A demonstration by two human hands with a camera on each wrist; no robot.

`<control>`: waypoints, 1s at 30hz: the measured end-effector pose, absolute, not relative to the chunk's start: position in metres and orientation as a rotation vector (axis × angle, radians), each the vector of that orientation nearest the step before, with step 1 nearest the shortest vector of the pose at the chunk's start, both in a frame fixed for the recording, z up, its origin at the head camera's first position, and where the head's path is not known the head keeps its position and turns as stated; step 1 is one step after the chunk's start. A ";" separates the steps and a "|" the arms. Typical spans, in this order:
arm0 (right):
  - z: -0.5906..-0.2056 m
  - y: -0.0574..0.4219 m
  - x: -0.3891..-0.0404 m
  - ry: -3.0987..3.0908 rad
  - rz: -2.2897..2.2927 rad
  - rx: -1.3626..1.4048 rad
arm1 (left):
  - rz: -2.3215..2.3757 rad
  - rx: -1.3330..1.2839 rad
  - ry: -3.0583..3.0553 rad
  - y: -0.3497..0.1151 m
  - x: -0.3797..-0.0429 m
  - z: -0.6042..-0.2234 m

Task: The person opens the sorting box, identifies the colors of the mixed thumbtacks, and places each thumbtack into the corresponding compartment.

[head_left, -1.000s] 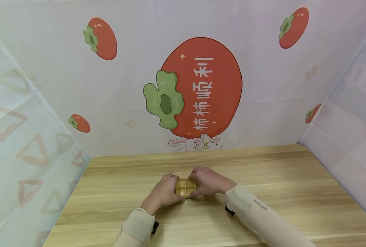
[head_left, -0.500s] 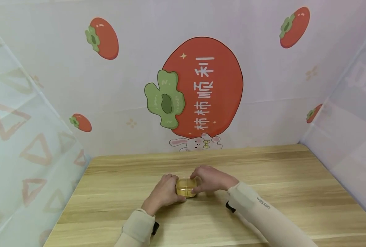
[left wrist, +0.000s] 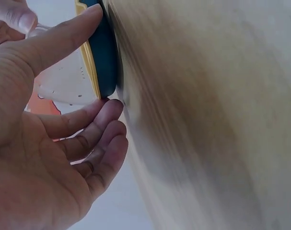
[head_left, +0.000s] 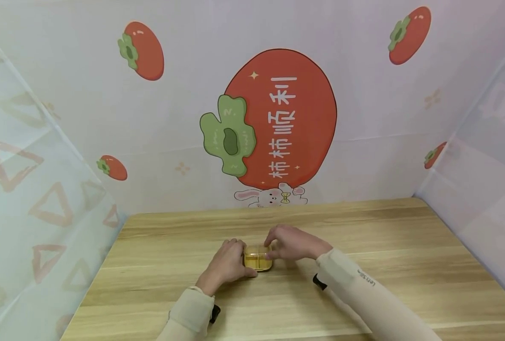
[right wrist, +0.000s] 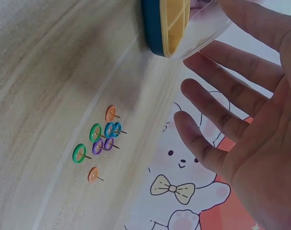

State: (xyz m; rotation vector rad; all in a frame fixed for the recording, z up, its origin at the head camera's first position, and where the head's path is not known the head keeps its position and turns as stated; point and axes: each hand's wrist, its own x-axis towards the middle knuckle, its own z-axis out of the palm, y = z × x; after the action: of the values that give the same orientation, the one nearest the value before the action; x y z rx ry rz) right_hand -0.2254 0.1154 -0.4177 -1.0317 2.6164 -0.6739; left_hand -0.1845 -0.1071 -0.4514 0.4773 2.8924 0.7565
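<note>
A small divided box (head_left: 251, 263) with a yellow insert stands on the wooden table. Its dark teal base (left wrist: 103, 62) shows from the side in the left wrist view. My left hand (head_left: 227, 264) grips the box from the left, thumb along the near side and fingers round the far corner. A clear lid (right wrist: 201, 36) stands tilted up from the insert. From the right, my right hand (head_left: 293, 242) holds the lid by its edge between thumb and index finger, with the other fingers spread. The compartments I can see look bare.
Several thumbtacks (right wrist: 110, 130) in orange, green, blue and purple lie points up on the table (head_left: 363, 284), seen in the right wrist view. A white printed backdrop (head_left: 171, 118) rises behind the table's far edge, with side walls left and right.
The lid, flat over the box a second ago, has swung upward with my right hand, which has risen slightly and shifted away. My left hand stays on the box.
</note>
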 end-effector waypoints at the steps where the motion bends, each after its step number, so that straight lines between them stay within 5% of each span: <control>1: -0.417 0.116 -0.226 2.605 -0.691 -1.020 | 0.768 0.466 2.893 -0.107 -0.185 -0.452; 30: -0.423 0.111 -0.244 2.626 -0.919 -0.787 | 0.813 0.482 2.930 -0.106 -0.181 -0.454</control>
State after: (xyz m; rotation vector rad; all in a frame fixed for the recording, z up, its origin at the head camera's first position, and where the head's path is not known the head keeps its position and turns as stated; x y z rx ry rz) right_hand -0.2437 0.1115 -0.4233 -0.7868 2.6259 -0.9191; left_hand -0.1808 -0.1065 -0.4537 0.4819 2.9303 0.8127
